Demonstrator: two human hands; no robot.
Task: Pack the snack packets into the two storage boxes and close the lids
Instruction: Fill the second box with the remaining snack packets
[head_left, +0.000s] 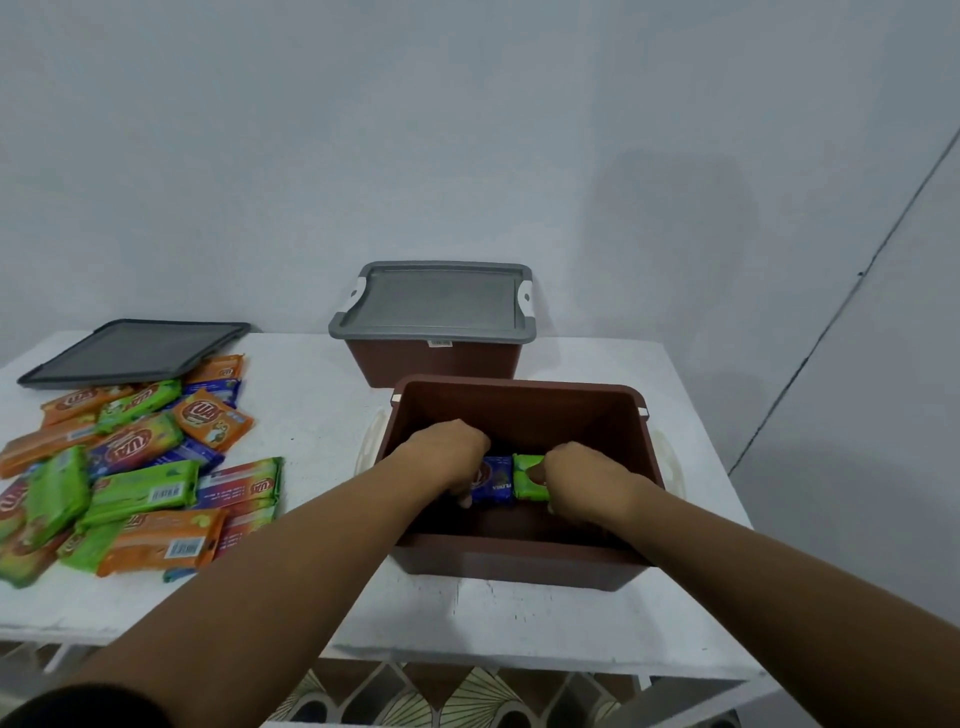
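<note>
On the table (519, 613) before us, the open box (519, 387) stands nearest, right of centre. Directly behind it, just beside its far wall, stands the closed box (431, 364) with its lid (436, 301) on top. To the left, well apart from both boxes, lies the pile of packets (130, 467). At the pile's far side lies the loose lid (135, 351), its near edge over the farthest packets. Inside the open box, our left hand (447, 452) holds the left packet (496, 486) and our right hand (576, 483) the right packet (527, 483), the two side by side and touching.
</note>
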